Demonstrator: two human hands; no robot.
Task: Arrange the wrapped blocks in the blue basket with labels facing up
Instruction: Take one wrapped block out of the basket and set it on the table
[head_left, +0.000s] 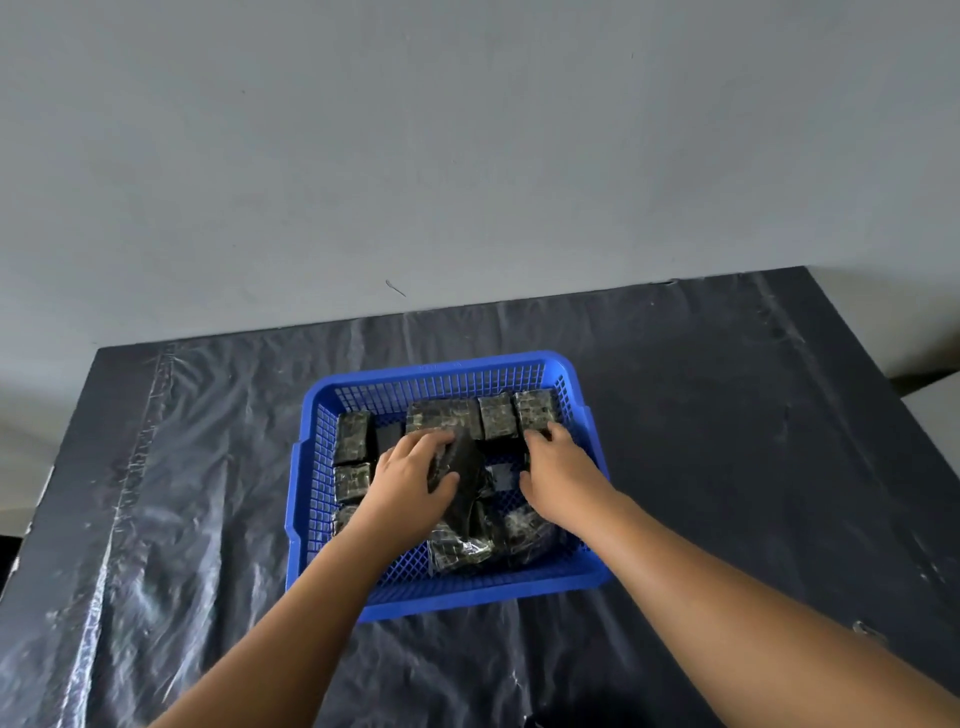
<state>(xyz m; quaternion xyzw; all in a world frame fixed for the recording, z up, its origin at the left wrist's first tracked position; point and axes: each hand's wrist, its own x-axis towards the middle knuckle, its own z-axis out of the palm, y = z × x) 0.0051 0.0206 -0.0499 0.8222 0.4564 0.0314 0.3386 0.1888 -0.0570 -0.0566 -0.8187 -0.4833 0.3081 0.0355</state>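
A blue mesh basket (441, 370) sits on the table and holds several dark blocks wrapped in clear film. Blocks line its far wall (496, 415) and its left wall (353, 436). More lie loose near the front (462, 551). My left hand (410, 478) grips a dark wrapped block (460, 467) that stands tilted in the basket's middle. My right hand (558, 467) reaches into the right side, fingertips touching the block at the far right corner (535, 408); what lies under its palm is hidden.
The table is covered by a wrinkled black plastic sheet (208, 493). A plain grey wall (467, 156) rises behind the table's far edge. The table's right edge (883, 374) runs diagonally at the right.
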